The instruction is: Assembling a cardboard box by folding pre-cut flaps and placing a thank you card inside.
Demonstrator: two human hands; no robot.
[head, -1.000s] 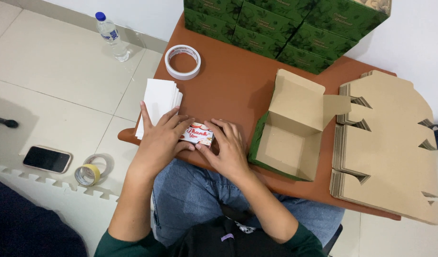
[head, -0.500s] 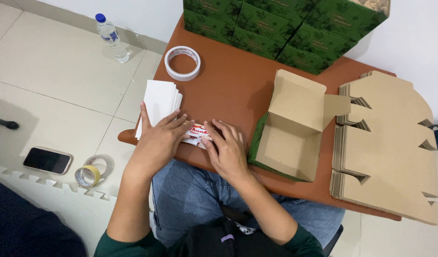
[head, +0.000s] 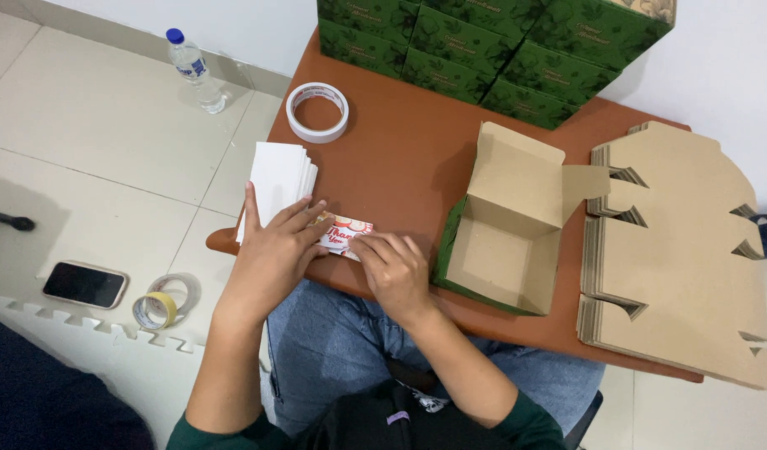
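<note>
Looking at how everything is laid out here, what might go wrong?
The stack of white paper sheets juts past the edge of the brown table, beside the left hand; a nudge might tip it onto the floor. The small red-and-white printed card, pressed under both hands, right hand included, might crease.

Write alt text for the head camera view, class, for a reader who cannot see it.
A person's left hand and right hand press a small red-and-white printed card on a reddish-brown table, beside a stack of white cards and an open brown cardboard box.
</note>
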